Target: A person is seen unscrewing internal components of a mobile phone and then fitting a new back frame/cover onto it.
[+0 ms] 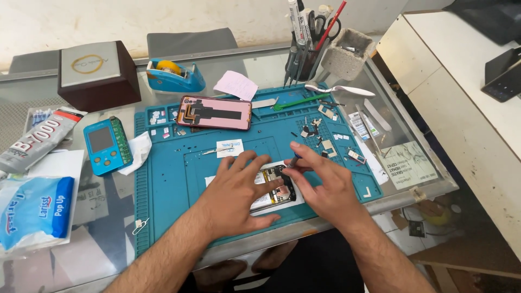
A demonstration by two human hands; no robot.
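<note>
Blue mat (179, 179) — glass table (108, 249)

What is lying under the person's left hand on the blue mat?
An opened phone lies under the left hand on the blue mat; its inner parts show at the right end. The hand covers the remainder.

Your left hand (239, 192) lies flat, palm down, fingers spread and pressing. Your right hand (323, 182) curls beside it, thumb and forefinger pinched in a fine grip. Both forearms angle inward.
</note>
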